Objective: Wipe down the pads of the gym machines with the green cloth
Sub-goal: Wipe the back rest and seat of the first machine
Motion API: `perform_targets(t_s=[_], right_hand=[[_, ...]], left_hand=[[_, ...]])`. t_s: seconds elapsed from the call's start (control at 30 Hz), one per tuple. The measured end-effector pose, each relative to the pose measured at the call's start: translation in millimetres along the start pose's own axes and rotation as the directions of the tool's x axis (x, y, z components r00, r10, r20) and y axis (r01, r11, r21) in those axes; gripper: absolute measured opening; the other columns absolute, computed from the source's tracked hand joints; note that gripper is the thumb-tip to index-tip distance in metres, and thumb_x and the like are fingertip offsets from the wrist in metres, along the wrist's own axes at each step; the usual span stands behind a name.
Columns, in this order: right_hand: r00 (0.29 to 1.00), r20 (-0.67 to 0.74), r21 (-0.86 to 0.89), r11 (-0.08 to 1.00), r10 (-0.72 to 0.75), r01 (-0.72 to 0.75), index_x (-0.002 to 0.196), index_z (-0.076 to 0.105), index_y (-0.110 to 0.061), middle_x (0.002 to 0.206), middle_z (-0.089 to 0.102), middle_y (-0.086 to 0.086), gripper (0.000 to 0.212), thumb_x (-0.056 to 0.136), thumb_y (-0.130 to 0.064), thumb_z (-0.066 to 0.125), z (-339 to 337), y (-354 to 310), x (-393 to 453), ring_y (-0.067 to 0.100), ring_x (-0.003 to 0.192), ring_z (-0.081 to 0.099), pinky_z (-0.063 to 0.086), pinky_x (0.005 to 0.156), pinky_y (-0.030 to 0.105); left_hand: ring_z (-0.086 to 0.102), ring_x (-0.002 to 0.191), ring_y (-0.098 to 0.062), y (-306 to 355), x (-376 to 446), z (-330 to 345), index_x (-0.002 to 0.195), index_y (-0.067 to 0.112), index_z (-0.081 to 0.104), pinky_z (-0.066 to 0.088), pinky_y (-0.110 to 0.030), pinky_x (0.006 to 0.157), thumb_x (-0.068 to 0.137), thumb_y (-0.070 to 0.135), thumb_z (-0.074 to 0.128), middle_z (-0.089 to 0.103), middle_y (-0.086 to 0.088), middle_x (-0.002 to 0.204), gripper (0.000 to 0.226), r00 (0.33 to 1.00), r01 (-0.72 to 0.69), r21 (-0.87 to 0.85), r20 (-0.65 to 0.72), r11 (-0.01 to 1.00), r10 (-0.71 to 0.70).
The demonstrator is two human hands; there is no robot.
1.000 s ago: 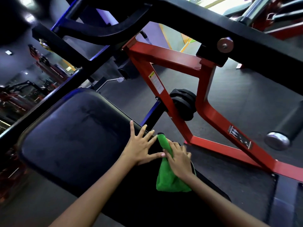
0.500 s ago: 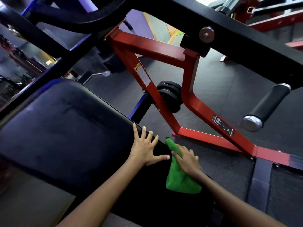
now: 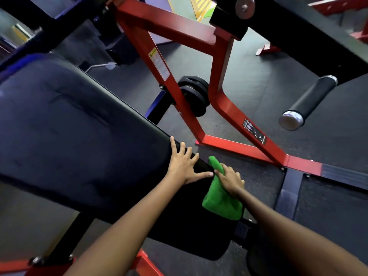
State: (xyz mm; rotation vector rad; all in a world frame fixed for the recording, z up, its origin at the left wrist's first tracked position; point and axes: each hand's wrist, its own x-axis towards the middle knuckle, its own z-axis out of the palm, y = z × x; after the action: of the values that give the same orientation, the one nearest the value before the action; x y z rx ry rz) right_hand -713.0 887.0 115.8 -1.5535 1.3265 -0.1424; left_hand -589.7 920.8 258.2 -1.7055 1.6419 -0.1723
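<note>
A large black pad (image 3: 79, 136) of a gym machine fills the left and middle of the head view. My left hand (image 3: 184, 165) lies flat on its right edge with fingers spread. Just to the right, my right hand (image 3: 230, 180) presses the green cloth (image 3: 219, 200) against the pad's right side edge, its fingers lying over the cloth. The cloth hangs down along that edge, and its top end pokes up past my fingers.
The machine's red frame (image 3: 223, 108) stands right behind the pad, with black weight plates (image 3: 194, 94) on it. A black handle with a chrome end cap (image 3: 304, 105) juts out at the right. A thick black beam (image 3: 310, 32) crosses overhead. Dark rubber floor lies around.
The camera has tilted down and the scene has shifted up and right. Both hands stay together at the pad's right edge, the right one still on the cloth.
</note>
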Motion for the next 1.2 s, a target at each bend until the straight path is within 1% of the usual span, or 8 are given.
perform_targets(t_s=[0.07,0.23,0.33,0.53,0.7,0.9,1.07,1.2], right_hand=[[0.998,0.015,0.02,0.998,0.055,-0.055,0.14,0.038,-0.034,0.146,0.04,0.002,0.047,0.096,-0.05,0.04,1.8,6.3,2.5,0.037,0.131,0.034,0.025,0.106,0.053],[0.998,0.019,0.023,0.998,-0.062,0.061,0.138,0.042,-0.036,0.142,0.043,0.001,0.042,0.097,-0.047,0.043,1.5,-21.5,6.1,0.035,0.13,0.033,0.024,0.105,0.053],[1.0,-0.005,0.034,0.999,-0.019,0.02,0.14,0.039,-0.035,0.145,0.04,0.0,0.045,0.097,-0.047,0.042,3.6,1.9,-0.2,0.034,0.131,0.033,0.025,0.105,0.052],[0.998,0.001,0.032,0.997,0.064,-0.064,0.14,0.04,-0.034,0.146,0.04,0.002,0.045,0.097,-0.048,0.042,6.2,13.6,6.4,0.038,0.131,0.033,0.026,0.106,0.052],[0.993,-0.092,0.038,0.996,-0.074,0.078,0.141,0.039,-0.036,0.144,0.041,-0.004,0.045,0.097,-0.042,0.045,12.8,1.6,-3.8,0.033,0.129,0.034,0.029,0.103,0.05],[0.995,-0.048,0.076,0.994,0.083,-0.079,0.142,0.038,-0.034,0.146,0.039,0.0,0.045,0.098,-0.041,0.043,15.3,44.0,0.6,0.035,0.128,0.035,0.031,0.105,0.051],[0.981,-0.169,0.043,0.994,-0.093,0.102,0.14,0.043,-0.035,0.138,0.046,-0.002,0.043,0.097,-0.039,0.046,20.4,10.6,-5.5,0.031,0.123,0.038,0.031,0.102,0.046],[0.984,-0.157,0.043,0.995,-0.081,0.089,0.143,0.038,-0.035,0.139,0.043,-0.001,0.046,0.098,-0.039,0.045,24.6,35.1,-8.1,0.03,0.123,0.038,0.035,0.099,0.049]], left_hand=[[0.011,0.143,-0.038,5.3,2.2,2.7,0.15,0.027,0.027,-0.021,-0.073,0.099,0.069,0.088,0.0,0.031,-0.011,0.152,0.104,1.0,-0.009,-0.006,0.001,1.0,0.009],[0.016,0.141,-0.037,19.6,7.6,9.5,0.149,0.021,0.028,-0.019,-0.072,0.101,0.072,0.086,0.0,0.036,-0.01,0.149,0.105,0.998,-0.058,-0.007,-0.015,0.998,0.058],[0.015,0.142,-0.038,25.9,10.4,13.5,0.149,0.02,0.03,-0.016,-0.07,0.104,0.071,0.086,-0.002,0.036,-0.01,0.149,0.107,0.999,-0.048,-0.019,-0.021,0.999,0.048],[-0.008,0.147,-0.03,36.3,10.1,27.5,0.152,0.01,0.01,-0.013,-0.048,0.116,0.081,0.082,0.01,0.009,-0.012,0.16,0.101,0.997,-0.077,-0.025,-0.007,0.997,0.077],[-0.012,0.146,-0.031,41.6,6.0,45.3,0.151,0.007,-0.001,-0.018,-0.05,0.113,0.082,0.08,0.012,0.0,-0.013,0.16,0.102,0.99,-0.107,0.03,-0.085,0.994,0.11],[-0.02,0.144,-0.029,44.6,2.3,52.2,0.152,0.016,-0.003,-0.019,-0.049,0.113,0.082,0.08,0.01,-0.009,-0.01,0.16,0.095,0.988,-0.127,0.005,-0.092,0.992,0.127],[-0.026,0.141,-0.024,53.6,-4.4,61.3,0.151,0.012,-0.005,-0.02,-0.047,0.112,0.071,0.081,-0.005,-0.012,-0.01,0.159,0.106,0.988,-0.108,-0.042,-0.112,0.993,0.103],[-0.026,0.142,-0.025,63.5,-12.8,71.2,0.151,0.01,-0.004,-0.021,-0.046,0.111,0.064,0.081,-0.014,-0.014,-0.009,0.158,0.112,0.989,-0.106,-0.102,-0.116,0.989,0.094]])
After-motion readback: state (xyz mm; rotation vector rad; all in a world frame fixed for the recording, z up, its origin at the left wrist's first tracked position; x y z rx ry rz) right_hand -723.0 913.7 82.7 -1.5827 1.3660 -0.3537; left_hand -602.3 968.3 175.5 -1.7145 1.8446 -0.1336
